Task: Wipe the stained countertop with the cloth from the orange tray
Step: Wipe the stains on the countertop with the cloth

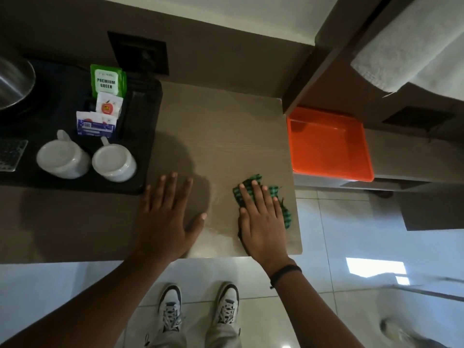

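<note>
A green-and-black checked cloth [286,212] lies on the beige countertop [221,136] near its front right corner. My right hand [261,219] presses flat on the cloth with fingers spread, covering most of it. Palm down on the bare countertop to the left rests my left hand [165,217], fingers apart, holding nothing. A wet sheen shows on the surface between the two hands. The orange tray [329,144] sits on a lower shelf just right of the countertop and holds nothing.
A black tray [148,136] at the left carries two upturned white cups [62,159] [114,163] and tea sachets [108,80]. A metal kettle [12,84] is at the far left. A white towel [411,46] hangs at the upper right. The countertop's front edge is close to my hands.
</note>
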